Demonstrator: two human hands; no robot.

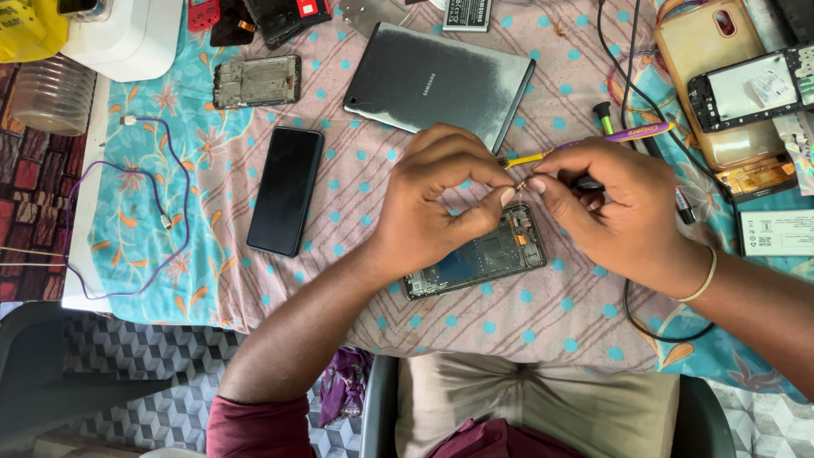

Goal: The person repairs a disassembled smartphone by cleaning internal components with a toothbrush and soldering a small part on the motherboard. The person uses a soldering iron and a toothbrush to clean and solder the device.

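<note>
A tiny part is pinched between both hands, left and right, just above the opened phone, a pen clamped in the right grip.

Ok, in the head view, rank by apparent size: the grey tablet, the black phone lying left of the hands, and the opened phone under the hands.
1. Grey tablet, clearly largest.
2. Black phone.
3. Opened phone; partly hidden by the hands, so second and third are unsure.

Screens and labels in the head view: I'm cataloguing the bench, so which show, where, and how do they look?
Black phone: left of the hands, dark blank screen.
Grey tablet: top centre, face-down.
Opened phone: top right, white panel.
White label card: right edge, rectangular.
Battery: top edge, dark label.
</note>
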